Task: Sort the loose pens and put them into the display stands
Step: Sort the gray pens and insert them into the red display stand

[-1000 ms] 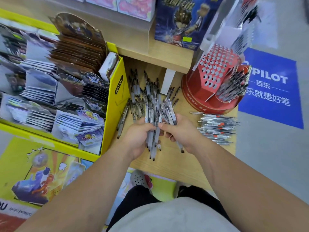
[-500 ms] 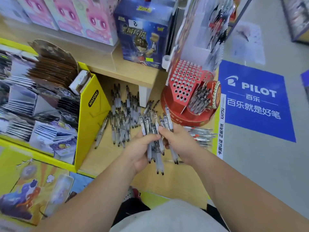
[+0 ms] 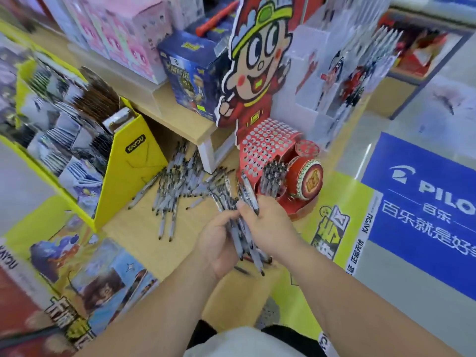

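- Gripped between both hands is a bundle of pens [image 3: 251,256]. The left hand [image 3: 219,243] is curled under it with the fingers wrapped round the barrels. The right hand [image 3: 269,225] is closed over its upper part, thumb and fingers pressed onto the pens. Neither hand is spread.
- The bundle is held just above the wooden shelf [image 3: 139,235], close in front of the person.
- A yellow cardboard display box [image 3: 131,176] filled with card packs is seen at the left; it plays no part in the sorting.
- The red display stand [image 3: 265,148] is placed just beyond the right hand. Most of the holes in its perforated panel are seen to be empty, so the filling is judged to be at an early stage.
- A loose pile of pens [image 3: 177,184] is scattered on the shelf between the yellow box and the stand, with the pens pointing in many directions. This pile is judged to be most of what is left.
- One cluster of pens [image 3: 273,176] is already seated in the stand's lower right part, beside the round red drum shape; this is all that can be counted as done.
- Within the bundle, one pen [image 3: 248,186] is raised above the rest beside the right thumb. Whether it is pinched apart from the others cannot be told.
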Available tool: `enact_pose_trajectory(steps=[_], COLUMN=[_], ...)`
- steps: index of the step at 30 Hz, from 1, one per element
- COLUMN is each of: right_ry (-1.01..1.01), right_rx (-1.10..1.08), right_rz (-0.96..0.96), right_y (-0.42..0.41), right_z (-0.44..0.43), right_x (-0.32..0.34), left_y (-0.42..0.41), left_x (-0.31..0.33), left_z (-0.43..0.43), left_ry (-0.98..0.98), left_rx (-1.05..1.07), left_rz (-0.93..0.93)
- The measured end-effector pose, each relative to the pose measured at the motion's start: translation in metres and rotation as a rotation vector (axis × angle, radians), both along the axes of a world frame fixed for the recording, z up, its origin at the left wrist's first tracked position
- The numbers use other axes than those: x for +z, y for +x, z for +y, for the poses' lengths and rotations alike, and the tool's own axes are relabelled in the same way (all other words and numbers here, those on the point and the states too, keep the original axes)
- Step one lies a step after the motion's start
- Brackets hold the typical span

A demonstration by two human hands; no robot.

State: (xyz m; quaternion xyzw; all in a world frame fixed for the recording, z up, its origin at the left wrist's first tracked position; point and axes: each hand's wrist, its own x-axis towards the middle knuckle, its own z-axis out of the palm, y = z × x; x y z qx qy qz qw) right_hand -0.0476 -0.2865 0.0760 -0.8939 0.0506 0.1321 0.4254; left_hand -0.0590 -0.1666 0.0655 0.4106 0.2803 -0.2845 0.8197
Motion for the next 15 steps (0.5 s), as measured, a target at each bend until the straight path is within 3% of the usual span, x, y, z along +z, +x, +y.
enact_pose_trajectory(steps=[6, 12, 15], right_ry=[-0.085, -0.241, -0.228], right_rx=[0.109, 0.092, 0.078], right_rz=[-0.058, -0.101, -0.090], right_y=[0.001, 0.000, 0.001], right_z=[0.001, 0.009, 0.006], right_x=[0.017, 0.038, 0.040], left_y=[-0.014, -0.022, -0.020], left_x=[0.010, 0.010, 0.009], left_z=[-0.002, 0.001, -0.004], left_ry=[-0.078, -0.173, -0.189], left_rx=[0.089, 0.080, 0.102], left_rz=[-0.036, -0.028, -0.042])
